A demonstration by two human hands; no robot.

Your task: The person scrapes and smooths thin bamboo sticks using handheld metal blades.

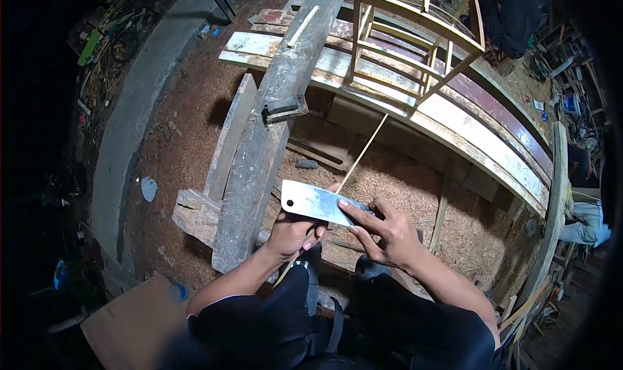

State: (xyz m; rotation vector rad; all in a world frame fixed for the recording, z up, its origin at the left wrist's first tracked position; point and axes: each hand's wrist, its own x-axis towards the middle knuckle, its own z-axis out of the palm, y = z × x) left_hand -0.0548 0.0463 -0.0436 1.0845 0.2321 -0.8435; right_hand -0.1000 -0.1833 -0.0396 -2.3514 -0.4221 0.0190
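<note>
Silvery metal makes up the broad blade (pixel 311 200) just below the middle of the view, its rounded-hole end towards 9 o'clock and its other end towards 4. The wearer's right hand (pixel 387 232), at 4 o'clock from the centre, is closed on that far end, index fingertip resting on the flat face and thumb near the lower edge. Whether a handle lies within the grip cannot be told.

The left hand (pixel 293 237), near 6 o'clock and a little to the left, is curled closed around a thin pale stick (pixel 362 154); part of this grip is hidden by the blade. The stick passes behind the blade, slanting up towards 1 o'clock and down past the hand towards 7. Whether blade and stick touch cannot be seen.

A thick, worn grey plank (pixel 256 165) runs from 12 o'clock down to between 7 and 8, with a small block (pixel 283 108) on it at 11. A slatted bench (pixel 480 135) stretches from 11 round to 3, and an open wooden frame (pixel 420 50) stands on it at 1. Shavings (pixel 477 230) cover the ground at 4. Near 2 o'clock, towards the edge, is another person (pixel 514 16) in dark clothing.
</note>
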